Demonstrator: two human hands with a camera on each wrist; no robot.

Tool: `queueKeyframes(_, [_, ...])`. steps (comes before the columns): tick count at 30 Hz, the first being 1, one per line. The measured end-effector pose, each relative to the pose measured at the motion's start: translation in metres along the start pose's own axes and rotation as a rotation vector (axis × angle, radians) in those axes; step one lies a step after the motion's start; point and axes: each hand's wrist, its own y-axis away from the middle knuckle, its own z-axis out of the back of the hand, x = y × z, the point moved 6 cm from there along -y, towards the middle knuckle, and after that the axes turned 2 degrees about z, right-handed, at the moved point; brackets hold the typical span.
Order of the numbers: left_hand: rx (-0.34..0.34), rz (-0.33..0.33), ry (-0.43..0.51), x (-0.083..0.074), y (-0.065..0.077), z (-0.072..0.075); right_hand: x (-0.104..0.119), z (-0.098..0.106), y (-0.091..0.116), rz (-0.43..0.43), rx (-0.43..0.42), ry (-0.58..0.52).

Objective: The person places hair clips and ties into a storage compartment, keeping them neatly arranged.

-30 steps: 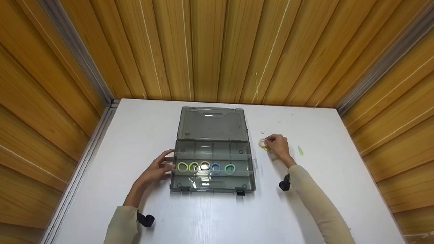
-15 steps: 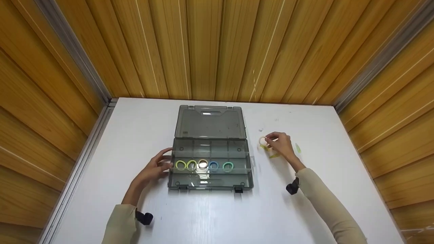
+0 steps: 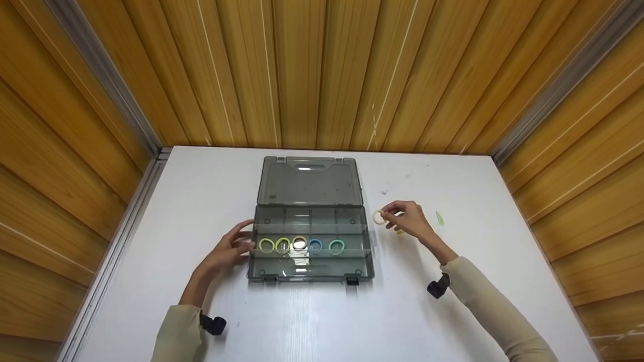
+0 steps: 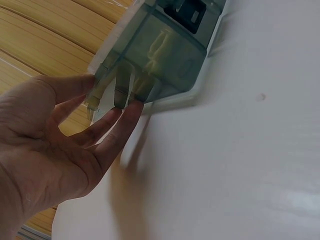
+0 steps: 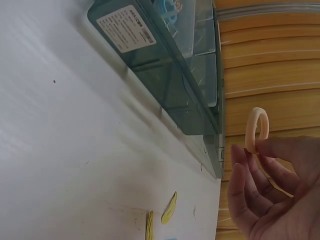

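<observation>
So the right hand [image 3: 408,221] has lifted the cream ring [image 3: 378,217] off the bench [image 3: 453,322], fingers [image 5: 250,165] pinching it, closer to the open box [image 3: 310,251] now. Left hand [image 3: 229,250] still steadies the box's side, fingers spread.

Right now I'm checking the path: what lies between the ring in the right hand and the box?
Only bare white table separates the cream ring from the box, in the head view.
</observation>
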Motion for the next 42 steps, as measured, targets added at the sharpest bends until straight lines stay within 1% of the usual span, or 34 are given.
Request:
queueKeyframes(5, [-0.027,0.021,-0.009,0.003,-0.001,0.0,0.01,-0.011,0.003,0.027,0.057,-0.004])
queueKeyframes(6, [-0.028,0.025,-0.009,0.003,-0.001,-0.001,0.007,-0.014,0.002,0.039,0.064,0.001])
queueKeyframes(9, [-0.026,0.025,-0.01,0.003,-0.002,-0.001,0.013,-0.02,0.005,0.065,0.089,0.011])
queueKeyframes(13, [-0.029,0.03,-0.018,0.004,-0.003,-0.001,0.019,-0.028,0.007,0.091,0.127,-0.011])
queueKeyframes(16, [-0.036,0.041,-0.021,0.005,-0.003,-0.001,0.02,-0.034,0.008,0.099,0.155,-0.032])
queueKeyframes(26, [-0.035,0.029,-0.028,0.005,-0.004,-0.001,0.019,-0.052,0.018,0.112,0.207,0.0])
queueKeyframes(33, [-0.01,0.02,-0.009,0.005,-0.004,-0.006,0.013,-0.064,0.023,0.083,0.225,-0.005])
queueKeyframes(38, [-0.02,0.021,-0.023,0.006,-0.003,-0.002,0.015,-0.07,0.022,0.096,0.222,0.008])
queueKeyframes(42, [-0.016,0.025,-0.011,0.006,-0.003,0.0,0.017,-0.073,0.018,0.132,0.201,0.056])
